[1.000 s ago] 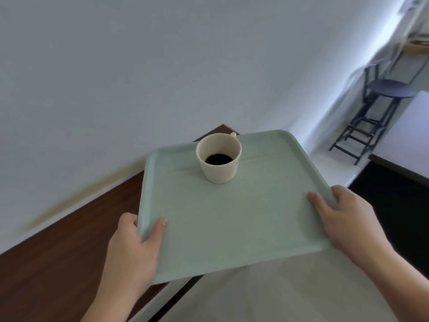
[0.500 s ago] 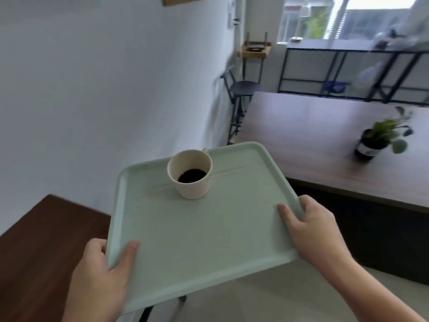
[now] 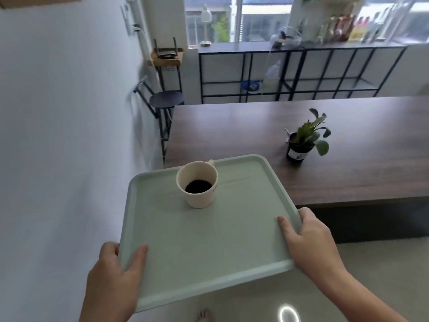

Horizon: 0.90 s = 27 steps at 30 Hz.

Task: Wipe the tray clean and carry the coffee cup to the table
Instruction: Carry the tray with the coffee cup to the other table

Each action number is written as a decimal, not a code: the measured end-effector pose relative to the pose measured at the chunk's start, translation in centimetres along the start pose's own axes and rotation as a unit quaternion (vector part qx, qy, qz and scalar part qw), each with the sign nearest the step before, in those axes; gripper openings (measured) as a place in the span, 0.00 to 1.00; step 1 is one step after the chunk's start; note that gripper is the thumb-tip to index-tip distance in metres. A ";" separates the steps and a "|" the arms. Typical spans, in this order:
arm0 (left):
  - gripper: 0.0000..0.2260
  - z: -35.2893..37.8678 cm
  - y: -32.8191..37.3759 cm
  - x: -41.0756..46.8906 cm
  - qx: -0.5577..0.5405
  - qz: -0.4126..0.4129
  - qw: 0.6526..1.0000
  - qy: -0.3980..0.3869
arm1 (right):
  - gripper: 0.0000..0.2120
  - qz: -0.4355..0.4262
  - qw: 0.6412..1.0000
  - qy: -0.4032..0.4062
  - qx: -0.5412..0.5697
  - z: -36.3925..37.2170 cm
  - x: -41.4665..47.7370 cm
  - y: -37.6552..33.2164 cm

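I hold a pale green tray level in the air with both hands. My left hand grips its near left corner, thumb on top. My right hand grips its right edge, thumb lying on the tray surface. A cream coffee cup with dark coffee inside stands upright on the far half of the tray, its small handle pointing away from me. The far edge of the tray overlaps the near edge of a long dark wooden table.
A small potted plant stands on the table to the right of the tray. A white wall runs along my left. A dark stool stands by the table's far left end, and a black metal shelf lines the window.
My view has swung right from the wall and dark counter toward the wooden table. The tray with the cup has come along in both hands and is now nearer the table.
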<state>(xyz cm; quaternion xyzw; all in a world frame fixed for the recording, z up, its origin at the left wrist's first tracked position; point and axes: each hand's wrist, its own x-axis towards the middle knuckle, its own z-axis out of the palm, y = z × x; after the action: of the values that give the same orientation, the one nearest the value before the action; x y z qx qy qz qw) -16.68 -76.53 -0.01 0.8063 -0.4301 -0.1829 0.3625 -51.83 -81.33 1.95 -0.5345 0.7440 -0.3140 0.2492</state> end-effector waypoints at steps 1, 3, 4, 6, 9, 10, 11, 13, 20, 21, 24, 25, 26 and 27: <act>0.16 1.2 0.4 1.6 -0.004 0.006 1.000 -0.009 | 0.10 0.003 1.000 0.012 -0.003 0.4 1.2 0.0; 0.16 3.5 1.3 4.7 -0.004 0.018 0.999 -0.028 | 0.10 0.009 0.999 0.035 -0.015 1.2 3.6 0.0; 0.16 4.6 1.7 6.2 -0.003 0.026 0.999 -0.038 | 0.10 0.009 0.999 0.048 -0.025 1.6 4.8 -0.1; 0.15 6.4 2.5 8.5 0.009 0.041 0.997 -0.060 | 0.11 0.010 0.997 0.066 -0.040 2.3 7.0 -0.2; 0.15 8.9 3.7 11.2 0.033 0.057 0.994 -0.091 | 0.11 0.018 0.996 0.074 -0.041 3.4 10.1 0.0; 0.16 9.6 4.0 12.0 0.045 0.060 0.993 -0.095 | 0.11 0.020 0.996 0.076 -0.042 3.8 11.1 0.2; 0.16 10.3 4.5 12.8 0.057 0.065 0.991 -0.098 | 0.10 0.021 0.996 0.078 -0.042 4.1 12.1 0.4; 0.16 11.8 5.2 14.4 0.082 0.075 0.989 -0.102 | 0.10 0.025 0.996 0.079 -0.038 4.7 14.1 0.8; 0.17 17.2 7.3 16.7 0.182 0.092 0.972 -0.113 | 0.11 0.038 0.996 0.069 -0.051 6.0 19.6 3.7; 0.17 17.5 7.4 16.8 0.185 0.095 0.972 -0.109 | 0.11 0.036 0.995 0.072 -0.056 6.1 19.8 3.8; 0.18 19.2 7.8 17.1 0.204 0.109 0.968 -0.096 | 0.12 0.038 0.994 0.074 -0.071 6.3 21.1 4.7; 0.18 19.6 7.9 17.3 0.209 0.116 0.967 -0.091 | 0.12 0.037 0.993 0.076 -0.078 6.4 21.4 5.1; 0.18 19.9 8.1 17.4 0.212 0.123 0.966 -0.087 | 0.13 0.033 0.992 0.081 -0.087 6.6 21.6 5.4; 0.18 20.1 8.3 17.6 0.214 0.129 0.965 -0.084 | 0.13 0.032 0.992 0.085 -0.093 6.8 21.9 5.6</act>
<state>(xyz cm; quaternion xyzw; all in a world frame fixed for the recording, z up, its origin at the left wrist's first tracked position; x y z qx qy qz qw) -23.63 -102.73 -7.02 0.7844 -0.5886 -0.1050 0.1647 -57.31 -102.22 -7.57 -0.5023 0.8053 -0.2798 0.1444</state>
